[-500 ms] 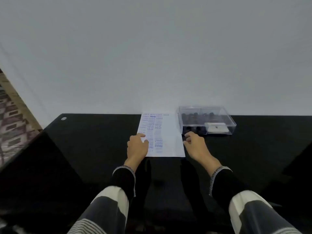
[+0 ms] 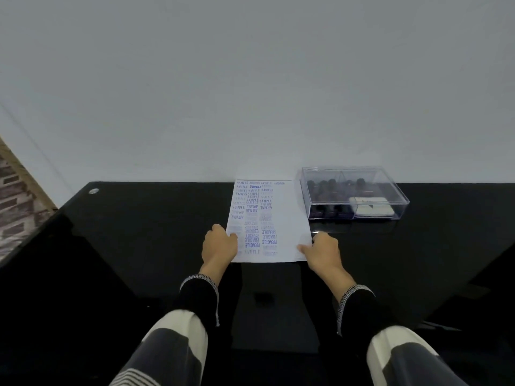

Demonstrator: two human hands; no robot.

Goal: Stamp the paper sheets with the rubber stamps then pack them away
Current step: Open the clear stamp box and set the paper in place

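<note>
1. Inside the clear plastic lidded box point(image 2: 359, 190) at the far right of the glossy black table point(image 2: 139, 232), I can only make out dark rounded rubber stamps point(image 2: 331, 188) as blurred shapes; a white rectangular pad point(image 2: 372, 208) lies in its near right part.
2. Some stamped words on the white paper sheet point(image 2: 289, 215) read SAMPLE, FRAGILE, AIR MAIL; others are too faint to read.
3. My left hand point(image 2: 218, 245) curls over the sheet's near left edge, fingers bent, touching the paper.
4. My right hand point(image 2: 323, 250) pinches the near right corner, thumb on top.
5. The sheet lies flat, just left of the box.
6. My striped sleeves are cut off below.
</note>
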